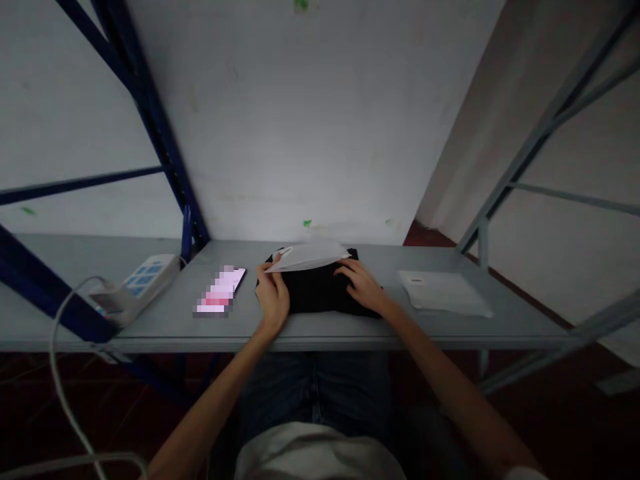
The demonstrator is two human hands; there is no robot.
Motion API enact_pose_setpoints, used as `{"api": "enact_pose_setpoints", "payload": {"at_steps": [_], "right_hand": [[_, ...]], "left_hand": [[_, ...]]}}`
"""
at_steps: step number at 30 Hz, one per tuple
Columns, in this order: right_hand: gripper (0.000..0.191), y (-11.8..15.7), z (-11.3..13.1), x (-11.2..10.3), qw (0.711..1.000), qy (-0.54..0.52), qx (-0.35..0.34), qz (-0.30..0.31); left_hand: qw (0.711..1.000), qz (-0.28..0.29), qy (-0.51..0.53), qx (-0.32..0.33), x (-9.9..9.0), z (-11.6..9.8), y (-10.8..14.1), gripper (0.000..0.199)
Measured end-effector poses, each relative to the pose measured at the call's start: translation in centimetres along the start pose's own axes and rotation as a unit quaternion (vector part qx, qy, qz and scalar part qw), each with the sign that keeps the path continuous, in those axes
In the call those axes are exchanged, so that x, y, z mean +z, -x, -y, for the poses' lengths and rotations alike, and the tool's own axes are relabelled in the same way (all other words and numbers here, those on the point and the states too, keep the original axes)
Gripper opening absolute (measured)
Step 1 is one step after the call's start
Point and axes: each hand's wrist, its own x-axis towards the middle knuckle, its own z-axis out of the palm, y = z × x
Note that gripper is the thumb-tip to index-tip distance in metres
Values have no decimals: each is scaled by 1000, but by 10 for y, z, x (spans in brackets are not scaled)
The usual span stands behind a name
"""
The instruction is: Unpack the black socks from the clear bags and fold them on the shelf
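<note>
A black folded cloth, perhaps a garment, lies on the grey shelf top in front of me. Above its far part is a thin white plastic bag with a small printed label near its left end. My left hand pinches the bag's left corner while resting against the cloth's left side. On the cloth's right part lies my right hand, fingers spread and lightly bent, the fingertips by the bag's right end. Whether they touch the bag is hard to make out in the dim light.
A second flat white bag lies on the right. To the left are a lit phone with a blurred screen and a white power strip with a cable. Blue posts and grey posts flank the grey shelf.
</note>
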Motion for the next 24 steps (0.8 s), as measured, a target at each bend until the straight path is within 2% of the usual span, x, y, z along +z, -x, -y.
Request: {"api": "enact_pose_setpoints", "payload": {"at_steps": [2,6,8,10,13,15,17,20,24], "right_hand": [[51,16,-2,-13,999,9,36,-1],[39,24,12,-45,989,-43,120,-79],[39,20,26,-57,979,-101,167,-64],[38,15,38,-64,967,-149,205,-11],[38,12,47,-64,934,-232,266,50],[40,12,45,-60,902,-288,317,54],[40,12,40,-54,881,-317,350,38],[39,8,32,-47,875,-326,357,2],[37,2,27,-38,865,-337,366,-60]], "left_hand": [[999,33,-14,7,1,1,2,25],[997,72,-13,40,3,1,5,21],[996,80,-14,45,3,1,5,18],[995,85,-23,39,2,0,4,17],[995,96,-31,27,2,1,3,21],[993,112,-13,31,2,1,3,24],[989,140,27,46,3,1,4,27],[982,159,75,65,5,1,2,30],[989,103,81,68,4,1,-2,29]]}}
